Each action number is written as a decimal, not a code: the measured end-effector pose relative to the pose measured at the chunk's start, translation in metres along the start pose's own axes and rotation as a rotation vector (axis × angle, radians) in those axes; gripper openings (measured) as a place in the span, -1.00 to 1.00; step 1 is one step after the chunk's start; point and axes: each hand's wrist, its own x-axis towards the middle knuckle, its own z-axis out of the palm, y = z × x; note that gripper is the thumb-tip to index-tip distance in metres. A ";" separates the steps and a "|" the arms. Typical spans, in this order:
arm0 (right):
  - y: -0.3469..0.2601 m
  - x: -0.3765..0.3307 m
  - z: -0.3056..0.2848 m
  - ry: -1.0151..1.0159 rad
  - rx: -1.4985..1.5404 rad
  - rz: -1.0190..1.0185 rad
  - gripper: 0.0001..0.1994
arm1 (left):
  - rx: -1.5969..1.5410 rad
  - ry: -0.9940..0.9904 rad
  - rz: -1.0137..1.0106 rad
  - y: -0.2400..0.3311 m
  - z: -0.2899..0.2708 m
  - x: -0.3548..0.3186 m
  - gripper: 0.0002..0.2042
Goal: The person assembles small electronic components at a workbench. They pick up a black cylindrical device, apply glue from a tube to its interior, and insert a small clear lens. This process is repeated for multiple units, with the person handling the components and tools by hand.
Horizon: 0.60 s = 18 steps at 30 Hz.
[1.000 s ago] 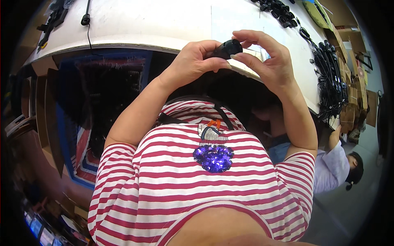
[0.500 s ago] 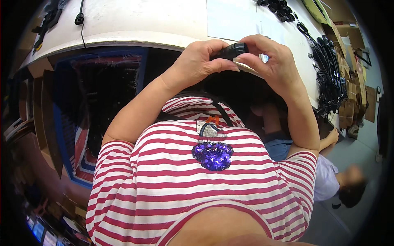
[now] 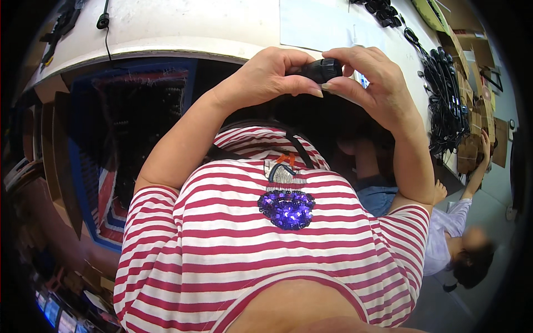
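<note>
Between my hands, just off the table's near edge, is a small black cylinder with a ribbed end [image 3: 323, 71]. Its exact kind does not show. My left hand [image 3: 265, 76] pinches its left end between thumb and fingers, hiding that end. From the other side, my right hand [image 3: 380, 80] has its thumb and forefinger closed on the ribbed end. The cylinder lies roughly sideways. Something small and shiny, bluish-white, shows under the right hand's curled fingers, too little to name.
A white table [image 3: 194, 28] spans the front, with a pale sheet [image 3: 311, 25] on it. Bundled black cables [image 3: 444, 100] lie at the right; a black cord [image 3: 104, 21] is at the left. A blue-framed bin [image 3: 78, 166] stands below left. Another person [image 3: 444, 233] reaches toward cartons at the right.
The black cylinder and both hands have shifted slightly, with the right thumb and forefinger now further over the ribbed end. The other person has stretched an arm toward the cartons.
</note>
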 end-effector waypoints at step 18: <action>0.004 -0.003 0.002 0.014 -0.135 -0.027 -0.62 | 0.006 -0.026 -0.009 -0.002 0.004 0.000 -0.80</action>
